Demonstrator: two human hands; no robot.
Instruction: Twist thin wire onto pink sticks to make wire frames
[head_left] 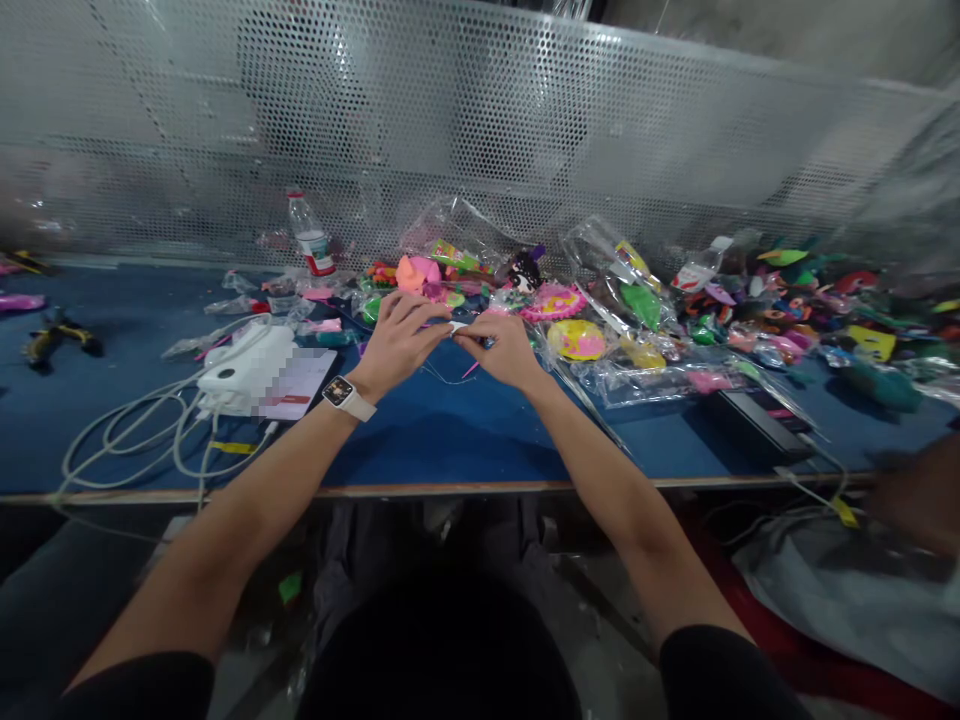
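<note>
My left hand (401,340) and my right hand (504,348) meet above the blue table (420,430), both pinching a small white piece (457,326) between their fingertips. A thin wire or thread (442,378) hangs below it. A watch (341,392) is on my left wrist. Just behind the hands lies a heap of colourful small toys in clear plastic bags (525,290), among them a pink one (416,272) and a yellow round one (576,340).
A white device with coiled white cables (247,375) and a paper lies at left. A plastic bottle (311,235) stands by the perforated metal wall (480,130). Pliers (56,338) lie far left. A black flat box (757,420) sits at right, near another person's arm (919,495).
</note>
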